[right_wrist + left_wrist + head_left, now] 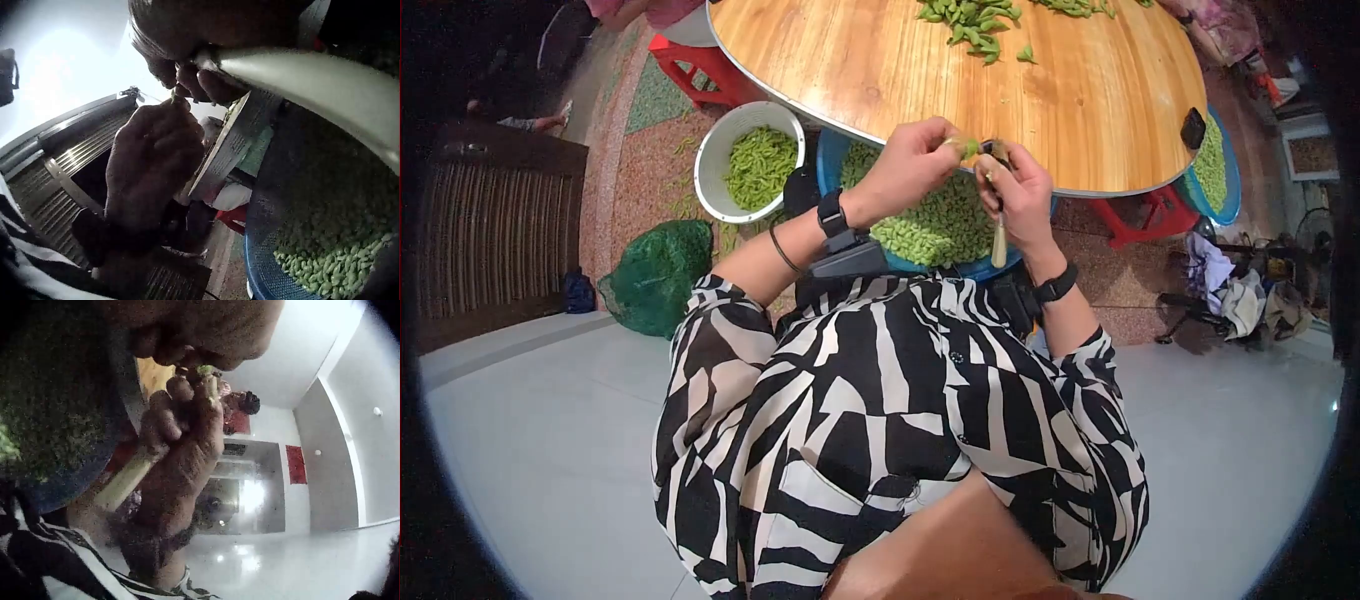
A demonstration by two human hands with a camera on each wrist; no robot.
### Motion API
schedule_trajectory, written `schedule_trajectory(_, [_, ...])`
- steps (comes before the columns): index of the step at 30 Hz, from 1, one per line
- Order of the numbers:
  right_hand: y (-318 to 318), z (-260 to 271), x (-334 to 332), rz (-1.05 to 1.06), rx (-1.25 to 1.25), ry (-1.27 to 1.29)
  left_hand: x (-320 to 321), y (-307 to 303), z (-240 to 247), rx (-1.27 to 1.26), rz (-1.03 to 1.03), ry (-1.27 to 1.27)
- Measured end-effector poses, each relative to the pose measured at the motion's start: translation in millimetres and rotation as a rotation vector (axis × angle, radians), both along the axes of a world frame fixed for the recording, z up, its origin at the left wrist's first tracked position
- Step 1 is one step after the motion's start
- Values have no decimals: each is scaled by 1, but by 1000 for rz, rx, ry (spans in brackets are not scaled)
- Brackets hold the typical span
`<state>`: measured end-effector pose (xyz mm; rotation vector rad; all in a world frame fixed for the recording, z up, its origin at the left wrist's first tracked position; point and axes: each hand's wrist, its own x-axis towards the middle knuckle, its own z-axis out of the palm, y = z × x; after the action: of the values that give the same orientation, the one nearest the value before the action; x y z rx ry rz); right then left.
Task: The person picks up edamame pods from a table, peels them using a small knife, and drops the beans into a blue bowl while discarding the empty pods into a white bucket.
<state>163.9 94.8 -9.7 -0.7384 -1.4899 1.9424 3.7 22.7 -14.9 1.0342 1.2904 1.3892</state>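
Observation:
My left hand pinches a small green pod at its fingertips, just off the near edge of the round wooden table. My right hand meets it there and grips a tool with a pale handle that points down toward me. The left wrist view shows the same handle in the curled right fingers, with the pod above. Both hands hover over a blue basin full of green pods. In the right wrist view, the basin lies below the left hand.
A white bowl of pods stands on the floor at the left, with a green net bag nearer me. More pods are heaped on the table's far side. A second blue basin and red stools sit by the table.

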Motion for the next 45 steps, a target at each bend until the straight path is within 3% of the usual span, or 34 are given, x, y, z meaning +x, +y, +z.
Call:
schedule_trajectory(4, [1, 1, -4, -17, 161, -99, 2, -3, 2, 75, 31, 386])
schedule_trajectory(6, [2, -3, -8, -98, 473, -110, 6, -8, 15, 115, 58, 503])
schedule_trajectory(9, [7, -7, -6, -80, 630, -224, 13, -13, 20, 153, 79, 644])
schedule_trajectory(11, [10, -11, -8, -96, 632, -243, 14, -12, 16, 145, 69, 666])
schedule_trajectory(13, [12, -13, -10, -106, 632, -263, 14, -11, 5, 335, 85, 849])
schedule_trajectory(19, [15, -7, -13, -55, 671, -383, 13, -10, -1, 361, 55, 907])
schedule_trajectory(23, [22, -17, -7, 12, 657, -325, 10, -14, 8, 374, 32, 853])
schedule_trajectory(25, [23, -12, -4, 70, 593, -276, 5, -14, 21, 45, -71, 677])
schedule_trajectory(26, [22, -5, -2, 125, 399, -252, 2, -13, 18, 47, -70, 677])
schedule_trajectory(27, [22, 2, 0, 180, 205, -225, -1, -11, 16, -19, -88, 438])
schedule_trajectory(28, [23, 6, 2, 181, 209, -225, -4, -9, 13, -85, -105, 199])
schedule_trajectory(30, [24, 12, 3, 231, -90, -94, -8, -8, 17, -111, -84, 126])
schedule_trajectory(31, [23, 12, 4, 230, -92, -95, -9, -10, 18, -141, -70, 53])
schedule_trajectory(39, [27, -5, 15, 188, -418, 78, -14, -15, 12, -170, -123, 8])
schedule_trajectory(45, [18, 6, 13, 124, -386, 64, -3, -18, 19, -76, -126, -50])
